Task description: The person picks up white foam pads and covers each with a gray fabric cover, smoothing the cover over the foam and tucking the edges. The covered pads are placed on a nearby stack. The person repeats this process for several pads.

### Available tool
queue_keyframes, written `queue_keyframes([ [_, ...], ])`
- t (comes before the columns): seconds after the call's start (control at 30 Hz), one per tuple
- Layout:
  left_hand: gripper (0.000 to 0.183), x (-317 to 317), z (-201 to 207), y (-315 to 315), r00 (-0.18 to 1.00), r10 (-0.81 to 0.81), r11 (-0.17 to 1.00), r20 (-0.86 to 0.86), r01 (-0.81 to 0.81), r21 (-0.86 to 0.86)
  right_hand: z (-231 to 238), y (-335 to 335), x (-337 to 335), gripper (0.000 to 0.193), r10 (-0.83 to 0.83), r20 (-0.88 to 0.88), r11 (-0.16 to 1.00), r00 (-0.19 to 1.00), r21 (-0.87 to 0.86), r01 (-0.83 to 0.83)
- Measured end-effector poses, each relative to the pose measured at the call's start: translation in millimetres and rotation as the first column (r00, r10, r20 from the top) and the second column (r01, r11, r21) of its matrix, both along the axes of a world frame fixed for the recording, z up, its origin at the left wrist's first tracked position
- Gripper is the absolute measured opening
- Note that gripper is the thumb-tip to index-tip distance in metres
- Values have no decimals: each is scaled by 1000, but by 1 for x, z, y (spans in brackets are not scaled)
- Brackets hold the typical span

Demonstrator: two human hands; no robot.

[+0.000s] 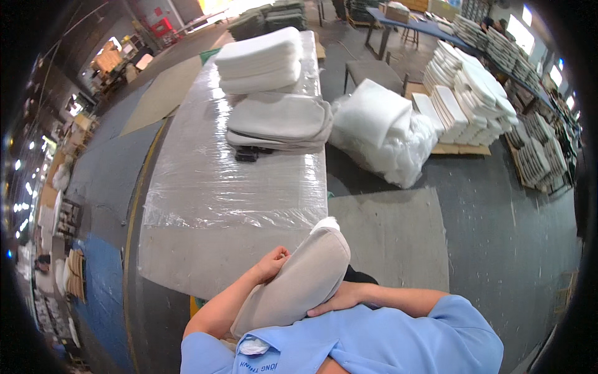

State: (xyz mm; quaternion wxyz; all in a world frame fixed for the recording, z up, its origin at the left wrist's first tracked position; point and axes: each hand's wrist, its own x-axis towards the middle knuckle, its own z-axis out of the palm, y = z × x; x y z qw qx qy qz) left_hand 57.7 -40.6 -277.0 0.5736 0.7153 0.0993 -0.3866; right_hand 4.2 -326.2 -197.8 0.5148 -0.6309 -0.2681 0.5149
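Against my body I hold a beige fabric-covered cushion (pixel 296 280), tilted, with white material (pixel 325 224) poking out at its far end. My left hand (pixel 272 263) has its fingers closed on the cushion's left edge; the fingertips are partly hidden. At the lower right edge, my right hand (pixel 339 298) grips the same cushion, with the thumb on top and the other fingers out of sight beneath. Ahead on the table lies a stack of beige cushion covers (pixel 277 118), with a small black object (pixel 246 154) at its near side.
The long table (pixel 187 243) is partly wrapped in clear plastic. A stack of white foam pads (pixel 258 59) stands at its far end. Right of the table sit a bulging plastic bag (pixel 386 137) and piles of white pads (pixel 479 93) on cardboard. A mat (pixel 398 237) covers floor there.
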Motion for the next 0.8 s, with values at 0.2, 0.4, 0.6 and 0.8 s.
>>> queue_keyframes([
  [0.2,29,-21,-39,-16,746,-248,875,618,-102,474,-11,-50,32,73,19,-75,920,997,-390,-47],
  [0.4,28,14,-3,-35,904,-67,955,423,-65,289,-54,-105,104,35,-459,300,693,836,-468,548],
  [0.6,29,47,7,-60,938,-149,968,312,74,242,-30,-51,152,36,-326,424,817,845,-324,477],
  [0.8,36,48,1,-64,908,-139,974,396,54,218,-36,-44,162,30,-169,408,900,897,-307,309],
])
